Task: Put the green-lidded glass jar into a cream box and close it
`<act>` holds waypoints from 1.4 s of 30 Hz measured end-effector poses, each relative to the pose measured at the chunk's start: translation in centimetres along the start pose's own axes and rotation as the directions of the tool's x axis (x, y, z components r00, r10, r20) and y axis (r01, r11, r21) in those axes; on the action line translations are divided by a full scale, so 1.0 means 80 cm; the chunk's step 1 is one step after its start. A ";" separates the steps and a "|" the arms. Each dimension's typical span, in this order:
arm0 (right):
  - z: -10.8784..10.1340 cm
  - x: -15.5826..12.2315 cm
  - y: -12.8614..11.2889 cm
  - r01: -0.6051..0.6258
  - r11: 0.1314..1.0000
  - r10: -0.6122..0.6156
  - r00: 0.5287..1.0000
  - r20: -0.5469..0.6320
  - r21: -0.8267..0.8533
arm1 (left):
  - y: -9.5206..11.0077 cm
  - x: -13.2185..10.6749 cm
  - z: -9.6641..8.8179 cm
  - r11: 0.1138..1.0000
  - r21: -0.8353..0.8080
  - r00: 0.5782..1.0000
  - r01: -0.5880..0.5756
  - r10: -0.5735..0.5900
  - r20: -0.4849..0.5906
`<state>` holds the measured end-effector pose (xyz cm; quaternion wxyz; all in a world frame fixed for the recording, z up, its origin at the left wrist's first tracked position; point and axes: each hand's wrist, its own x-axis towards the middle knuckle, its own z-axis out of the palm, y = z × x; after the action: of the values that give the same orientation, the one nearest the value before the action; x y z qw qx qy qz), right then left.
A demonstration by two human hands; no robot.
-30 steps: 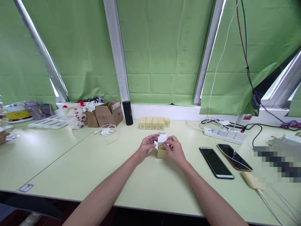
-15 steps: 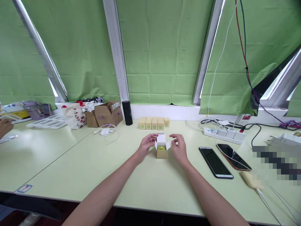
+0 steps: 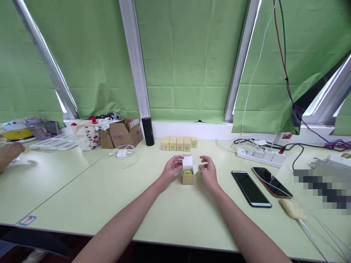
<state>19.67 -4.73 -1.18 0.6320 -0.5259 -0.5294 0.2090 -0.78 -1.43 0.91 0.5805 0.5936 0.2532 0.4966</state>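
Observation:
A small brown cardboard box stands upright on the table in front of me, its white lid flap raised at the back. Inside it shows something yellow-green, too small to name. My left hand is at the box's left side, fingers apart, with the thumb by the left side flap. On the other side, the right side flap still sticks outward. My right hand hovers just right of that flap, apart from it, with loosely bent fingers and nothing in them.
Several closed small boxes stand in a row behind. Two phones and a power strip lie to the right. A black bottle, a carton and a white cable are at left. Another person's hand is at far left.
The left side flap, which stuck outward before, is now folded inward beside my left hand. My right hand has barely moved. The other person's hand has shifted to the right.

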 end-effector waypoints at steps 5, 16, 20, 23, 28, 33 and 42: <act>0.003 -0.001 0.002 -0.075 0.996 0.076 0.997 -0.022 0.051 | 0.002 -0.003 0.005 1.000 0.025 1.000 0.009 -0.010 0.006; 0.005 -0.002 -0.012 -0.259 0.944 0.259 0.965 0.025 0.206 | -0.002 -0.004 0.008 0.999 0.048 1.000 0.023 -0.024 0.014; 0.005 -0.003 -0.020 -0.305 0.906 0.300 0.952 0.064 0.293 | -0.001 -0.004 0.009 0.998 0.051 0.999 0.031 -0.032 0.015; 0.005 -0.004 -0.024 -0.321 0.888 0.313 0.946 0.077 0.329 | -0.001 -0.004 0.010 0.998 0.046 0.999 0.036 -0.036 0.011; 0.005 -0.005 -0.025 -0.342 0.881 0.320 0.940 0.121 0.328 | -0.003 -0.003 0.009 0.999 0.045 0.999 0.030 -0.030 0.012; 0.006 -0.007 -0.026 -0.360 0.869 0.327 0.933 0.152 0.341 | -0.004 -0.002 0.009 0.999 0.044 0.999 0.029 -0.030 0.015; 0.008 -0.011 -0.036 -0.401 0.856 0.353 0.915 0.196 0.326 | -0.004 -0.001 0.009 0.999 0.043 1.000 0.018 -0.018 0.011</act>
<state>17.91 -6.24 0.91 0.6284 -0.4802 -0.4083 0.4558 -0.07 -1.75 0.74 0.5735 0.6062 0.2659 0.4826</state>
